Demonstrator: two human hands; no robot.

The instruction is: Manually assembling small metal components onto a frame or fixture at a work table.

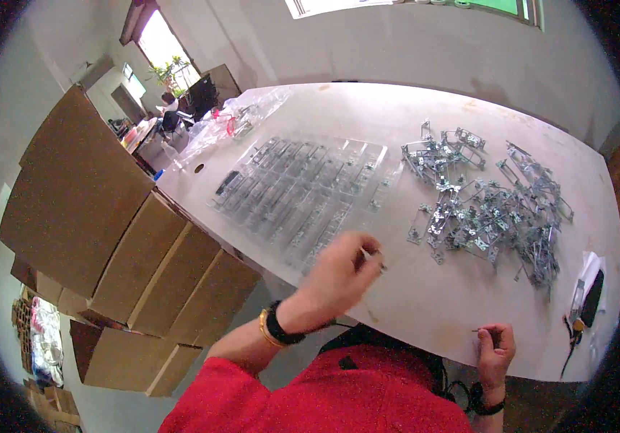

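Observation:
My left hand (pixel 342 270) is over the near side of the table, its fingers curled in a pinch; a tiny dark bit shows at the fingertips, too small to name. Just beyond it lies a clear plastic tray (pixel 357 189) whose compartments hold rows of small metal parts. At the table's front edge my right hand (pixel 496 350) is closed, and a short thin metal piece (pixel 477 330) sticks out leftward from its thumb and finger. A heap of flat silvery metal brackets (pixel 483 216) is spread across the table's right half, beyond my right hand.
Pliers with dark handles (pixel 577 325) and a black item on white paper (pixel 593 296) lie at the right edge. Clear plastic bags (pixel 252 115) rest at the far left. Open cardboard boxes (pixel 129 267) stand left of the table (pixel 411 303). A person (pixel 170 102) sits far back.

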